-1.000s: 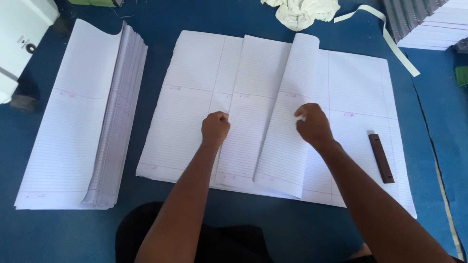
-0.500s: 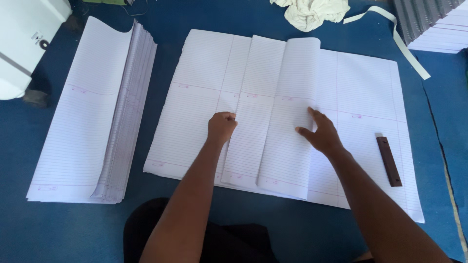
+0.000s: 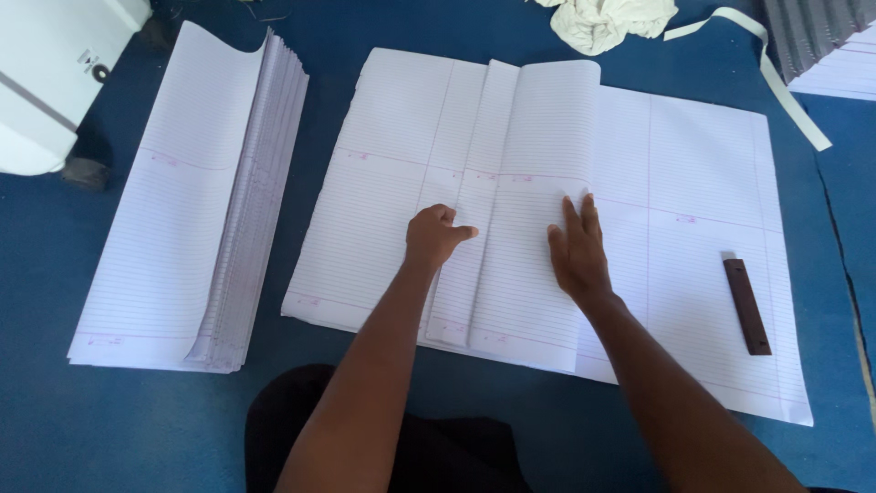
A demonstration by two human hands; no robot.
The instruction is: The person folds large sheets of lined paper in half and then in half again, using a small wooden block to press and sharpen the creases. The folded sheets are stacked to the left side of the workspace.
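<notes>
Right hand (image 3: 577, 256) lies flat, fingers spread and grasping nothing, on the folded sheet (image 3: 529, 201), whose long axis runs away from the body. Left hand (image 3: 436, 236), loosely clenched, presses the fold line just left of it. Thin ruled paper lies mid blue surface; dark wooden bar (image 3: 746, 306) right, folded stack (image 3: 196, 210) left.

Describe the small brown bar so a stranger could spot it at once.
Start at the big spread of ruled white sheets on the blue surface. Go to its right part, just beyond the right hand. There lies a brown bar, narrow, dark and flat: the only dark thing resting on the white paper.
</notes>
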